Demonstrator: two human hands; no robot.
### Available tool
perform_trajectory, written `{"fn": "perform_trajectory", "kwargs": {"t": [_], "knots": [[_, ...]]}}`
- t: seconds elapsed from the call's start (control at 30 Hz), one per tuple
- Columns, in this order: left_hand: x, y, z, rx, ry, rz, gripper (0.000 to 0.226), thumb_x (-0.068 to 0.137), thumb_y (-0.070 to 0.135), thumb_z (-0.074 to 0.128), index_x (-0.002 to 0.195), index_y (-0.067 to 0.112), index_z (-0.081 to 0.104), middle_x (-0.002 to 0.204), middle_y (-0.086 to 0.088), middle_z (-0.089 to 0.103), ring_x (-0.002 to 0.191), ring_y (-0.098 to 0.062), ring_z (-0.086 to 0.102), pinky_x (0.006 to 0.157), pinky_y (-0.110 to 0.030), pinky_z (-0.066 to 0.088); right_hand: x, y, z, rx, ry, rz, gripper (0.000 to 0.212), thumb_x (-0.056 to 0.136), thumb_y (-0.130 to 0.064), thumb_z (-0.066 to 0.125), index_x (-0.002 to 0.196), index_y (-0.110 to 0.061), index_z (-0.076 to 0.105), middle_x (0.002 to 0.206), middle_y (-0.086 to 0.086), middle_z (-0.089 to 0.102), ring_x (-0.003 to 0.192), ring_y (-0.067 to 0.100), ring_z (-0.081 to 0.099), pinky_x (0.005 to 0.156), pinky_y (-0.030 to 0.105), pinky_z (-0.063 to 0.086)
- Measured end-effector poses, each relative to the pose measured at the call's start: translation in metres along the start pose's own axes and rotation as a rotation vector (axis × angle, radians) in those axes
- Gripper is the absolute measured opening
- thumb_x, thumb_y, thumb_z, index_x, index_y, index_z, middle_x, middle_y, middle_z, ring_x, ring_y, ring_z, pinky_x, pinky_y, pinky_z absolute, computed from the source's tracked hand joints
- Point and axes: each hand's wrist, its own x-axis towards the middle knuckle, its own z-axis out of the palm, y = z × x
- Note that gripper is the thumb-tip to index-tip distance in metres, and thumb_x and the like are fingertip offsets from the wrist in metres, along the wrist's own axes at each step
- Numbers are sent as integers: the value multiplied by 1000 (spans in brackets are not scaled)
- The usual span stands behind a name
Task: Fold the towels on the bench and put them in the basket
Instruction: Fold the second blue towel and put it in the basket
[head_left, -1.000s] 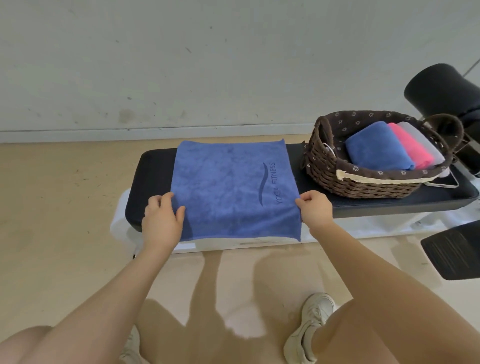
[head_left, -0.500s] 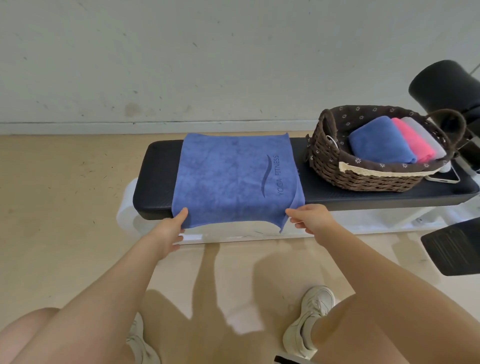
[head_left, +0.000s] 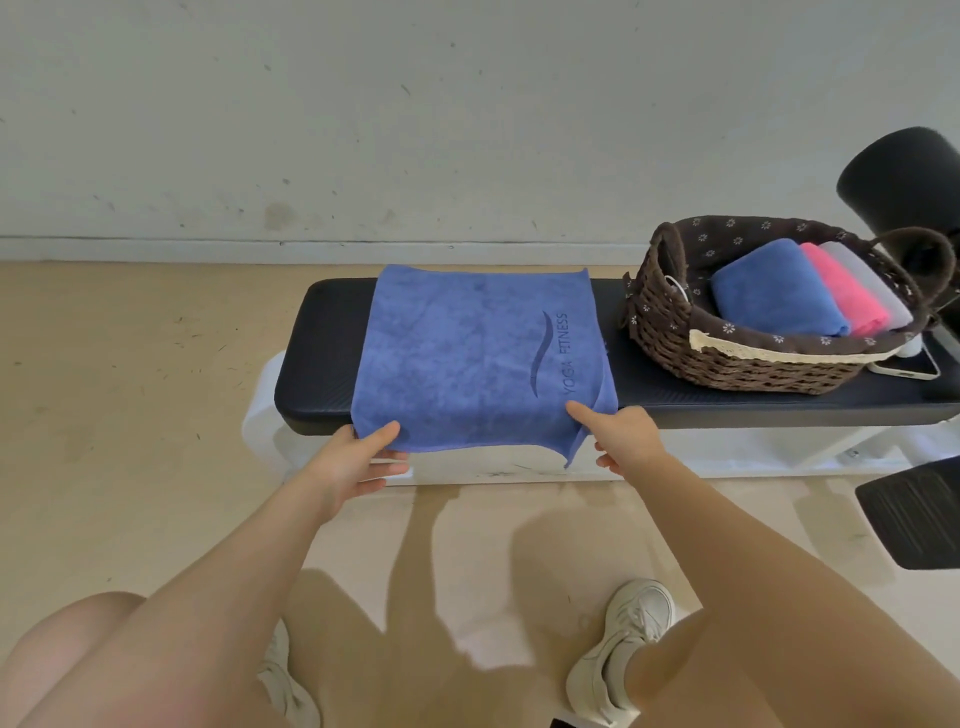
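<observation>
**Blue towel held at its near corners on the worktop**

A black padded worktop (head_left: 322, 332) runs left to right before a pale wall. A blue towel (head_left: 467, 358) lies spread across it, its near edge hanging over the front. At the right end stands a wicker basket (head_left: 670, 332) containing folded blue, pink and white towels. The left hand (head_left: 350, 462) pinches the towel's near left corner, thumb on top and fingers beneath. The right hand (head_left: 626, 436) pinches the near right corner, which is lifted and creased.
</observation>
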Motion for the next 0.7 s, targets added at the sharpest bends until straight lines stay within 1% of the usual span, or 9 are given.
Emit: {"fn": "perform_trajectory", "kwargs": {"t": [0.13, 0.23, 0.3, 0.33, 0.4, 0.47, 0.53, 0.63, 0.7], "knots": [[-3, 2, -4, -69, 40, -14, 28, 95, 39, 45, 119, 23, 49, 117, 2, 60, 100, -21, 62, 89, -33, 44, 1, 1, 4, 18, 48, -22, 27, 84, -29, 59, 93, -5, 52, 89, 9, 59, 62, 20, 58, 54, 27, 43], [-3, 6, -3, -138, 36, 13, 26, 95, 35, 47, 115, 21, 54, 113, 0, 63, 104, -20, 60, 93, -33, 41, 4, 7, -7, -144, 120, -130, 14, 79, -12, 52, 70, -1, 54, 71, 17, 57, 62, 26, 50, 58, 29, 38], [-2, 5, -2, -215, 36, 22, 28, 94, 31, 51, 118, 17, 57, 112, -2, 65, 102, -18, 61, 93, -33, 41, 8, 12, -19, -179, 178, -148, 19, 79, -9, 50, 61, -4, 49, 71, 24, 56, 67, 26, 49, 62, 36, 43], [-2, 4, -1, -262, 35, 25, 29, 93, 29, 52, 119, 16, 57, 111, -2, 65, 100, -17, 61, 95, -33, 42, 11, 14, -23, -153, 205, -134, 21, 83, -11, 50, 63, -3, 50, 78, 28, 60, 71, 27, 53, 68, 40, 48], [-1, 2, 0, -356, 31, 23, 28, 94, 24, 51, 120, 14, 55, 108, -1, 65, 96, -15, 61, 99, -34, 41, 11, 17, -28, -40, 204, -75, 25, 91, -20, 49, 81, 2, 58, 95, 28, 64, 81, 26, 57, 78, 41, 49], [-2, 1, 1, -399, 38, 12, 24, 94, 20, 51, 117, 13, 54, 106, -1, 64, 94, -14, 61, 96, -33, 41, 7, 20, -25, 197, 48, 20, 29, 97, -26, 42, 101, -1, 56, 101, 19, 61, 91, 23, 54, 83, 37, 43], [-4, 1, 1, -402, 64, -4, 15, 94, 19, 51, 107, 12, 57, 106, -3, 63, 95, -16, 60, 93, -33, 41, 1, 25, -19, 402, -82, 79, 24, 99, -24, 40, 113, -8, 52, 109, 6, 57, 104, 19, 52, 96, 36, 39], [-4, 0, 0, -380, 124, -38, 11, 94, 21, 52, 85, 16, 54, 93, -1, 62, 83, -14, 59, 93, -32, 41, -3, 41, -11, 436, -110, 7, 23, 94, -21, 51, 114, -9, 52, 114, 6, 57, 109, 17, 52, 104, 36, 34], [-3, 0, 0, -387, 153, -51, 12, 95, 23, 51, 88, 14, 56, 85, -1, 60, 76, -13, 56, 91, -31, 42, -4, 43, -8, 457, -143, -46, 15, 92, -18, 56, 105, -12, 54, 115, 10, 61, 104, 19, 56, 105, 39, 38]]}}
